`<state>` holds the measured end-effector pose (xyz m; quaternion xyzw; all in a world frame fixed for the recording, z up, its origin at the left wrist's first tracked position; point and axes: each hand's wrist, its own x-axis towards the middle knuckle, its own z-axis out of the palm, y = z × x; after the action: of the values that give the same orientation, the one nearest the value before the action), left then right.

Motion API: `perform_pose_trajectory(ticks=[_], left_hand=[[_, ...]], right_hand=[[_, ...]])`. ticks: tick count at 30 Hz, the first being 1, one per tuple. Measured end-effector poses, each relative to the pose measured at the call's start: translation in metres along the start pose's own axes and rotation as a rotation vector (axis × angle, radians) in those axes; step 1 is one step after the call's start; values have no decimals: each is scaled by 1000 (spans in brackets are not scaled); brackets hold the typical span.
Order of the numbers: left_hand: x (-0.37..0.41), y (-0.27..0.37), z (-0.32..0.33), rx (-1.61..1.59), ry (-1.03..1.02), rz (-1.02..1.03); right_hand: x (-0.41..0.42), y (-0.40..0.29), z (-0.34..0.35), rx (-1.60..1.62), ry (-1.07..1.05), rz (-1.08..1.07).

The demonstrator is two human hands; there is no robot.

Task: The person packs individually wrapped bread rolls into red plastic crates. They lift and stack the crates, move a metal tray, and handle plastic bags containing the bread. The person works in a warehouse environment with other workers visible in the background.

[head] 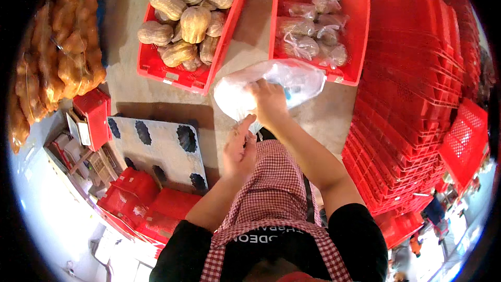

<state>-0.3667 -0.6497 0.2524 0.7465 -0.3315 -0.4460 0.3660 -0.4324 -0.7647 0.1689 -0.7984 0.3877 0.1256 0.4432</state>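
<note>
A white translucent plastic bag (303, 76) hangs before me, its narrow end pointing toward my apron (274, 180). My right hand (268, 96) lies on the bag, fingers bent at its upper side; whether they pinch the film is unclear. At the gathered end, my left hand (239, 145) is raised with its fingertips touching the plastic; its grip is partly hidden. Beyond the bag on the left, a red crate (176, 81) holds several tan squashes (195, 24). Another red crate (362, 27) on the right holds several squashes wrapped in clear bags (301, 47).
Tall stacks of red crates (407, 86) rise close on my right. At left lies a grey plastic pallet (164, 137) with dark holes, near more red crates (172, 203). Orange net sacks (70, 55) are piled at upper left. Far right, a person (415, 245) is small in the background.
</note>
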Motion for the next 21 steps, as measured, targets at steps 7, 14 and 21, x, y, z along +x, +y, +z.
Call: perform_pose_trajectory(ticks=[7,14,21], left_hand=[[1,-17,-23,-426,138,-74],[-12,-10,-38,-704,15,-228],[-18,5,-67,-212,-123,-125]], right_hand=[[-16,40,-8,495,54,-370],[-30,38,14,442,-117,-168],[-40,-23,22,296,-9,-267]])
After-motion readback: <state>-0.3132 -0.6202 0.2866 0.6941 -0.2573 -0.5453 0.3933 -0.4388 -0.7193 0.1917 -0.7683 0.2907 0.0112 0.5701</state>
